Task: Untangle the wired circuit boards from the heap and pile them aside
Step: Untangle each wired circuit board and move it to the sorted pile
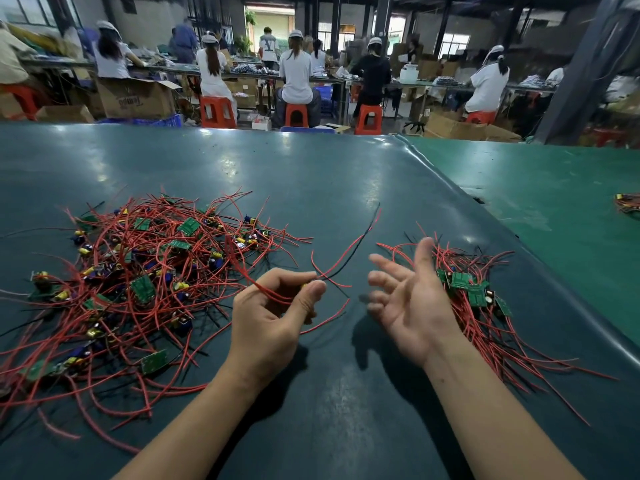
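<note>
Left hand (277, 306) fingers curl round red wires (332, 268), hiding their board; right hand (408, 292) fingers spread, blurred.

Dim workshop: seated workers (296, 72) on red stools (217, 111) face long benches (249, 72), cardboard boxes (136, 98) on the floor, daylight through a far doorway (272, 24).

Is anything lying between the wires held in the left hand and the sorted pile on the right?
Only the open right hand, hovering beside the sorted pile. The table between the left hand, which grips the wires, and that pile is otherwise bare.
</note>
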Demonstrator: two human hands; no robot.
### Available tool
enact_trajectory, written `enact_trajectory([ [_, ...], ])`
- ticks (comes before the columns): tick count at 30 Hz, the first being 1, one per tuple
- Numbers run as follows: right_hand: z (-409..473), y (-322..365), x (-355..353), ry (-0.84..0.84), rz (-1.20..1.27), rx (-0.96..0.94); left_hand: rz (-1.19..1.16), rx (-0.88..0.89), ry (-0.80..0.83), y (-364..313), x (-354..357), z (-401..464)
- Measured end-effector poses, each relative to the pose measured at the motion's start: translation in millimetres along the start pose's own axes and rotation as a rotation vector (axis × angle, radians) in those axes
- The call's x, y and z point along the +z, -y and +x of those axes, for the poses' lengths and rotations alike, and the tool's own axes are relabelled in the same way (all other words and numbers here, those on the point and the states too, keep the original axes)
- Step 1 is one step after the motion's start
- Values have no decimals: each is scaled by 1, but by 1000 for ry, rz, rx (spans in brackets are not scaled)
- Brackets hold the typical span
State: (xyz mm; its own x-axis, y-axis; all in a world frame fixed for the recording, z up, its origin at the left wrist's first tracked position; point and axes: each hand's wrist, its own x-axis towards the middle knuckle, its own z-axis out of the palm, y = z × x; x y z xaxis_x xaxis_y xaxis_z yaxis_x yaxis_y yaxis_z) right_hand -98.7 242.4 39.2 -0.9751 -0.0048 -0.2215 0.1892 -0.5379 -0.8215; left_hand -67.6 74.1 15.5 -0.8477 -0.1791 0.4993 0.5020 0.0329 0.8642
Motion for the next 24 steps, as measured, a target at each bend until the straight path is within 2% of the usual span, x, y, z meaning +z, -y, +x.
enact_trajectory([
  [3,-9,-14,6,220,-271,27,29,-5,39,1,1,0],
  [6,-13,-24,10,300,-319,-47,79,3,129,1,1,-3],
  [12,-8,-18,8,137,-319,-192,112,25,121,3,0,-2],
  [19,2,2,-2,-168,-27,-301,103,72,127,1,-1,-4],
  [24,4,5,-3,-223,100,-352,131,140,117,-1,-2,-5],
])
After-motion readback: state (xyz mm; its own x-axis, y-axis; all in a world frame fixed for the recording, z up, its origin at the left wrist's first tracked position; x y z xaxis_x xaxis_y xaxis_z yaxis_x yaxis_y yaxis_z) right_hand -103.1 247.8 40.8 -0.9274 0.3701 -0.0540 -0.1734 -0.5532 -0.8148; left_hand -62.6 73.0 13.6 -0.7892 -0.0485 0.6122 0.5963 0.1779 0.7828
